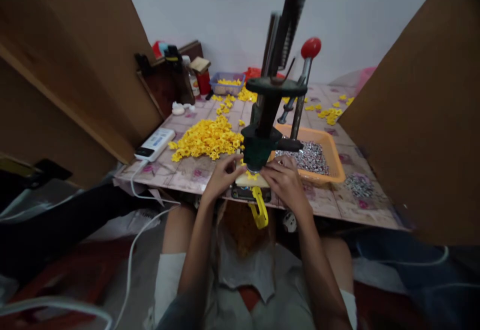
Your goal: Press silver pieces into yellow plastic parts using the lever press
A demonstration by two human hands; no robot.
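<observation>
Head view: left hand (222, 175) and right hand (285, 180) pinching a small yellow piece (251, 175) under the press (260, 142) head at table edge; yellow pile (206, 140) at 10 o'clock, orange tray (330, 152) at 2 o'clock

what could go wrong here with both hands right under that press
Both the left hand and right hand sit at the base of the hand press, so fingers might get pinched if its red-knobbed lever drops. The yellow part there may shift. The orange tray sits close and might get bumped.
</observation>
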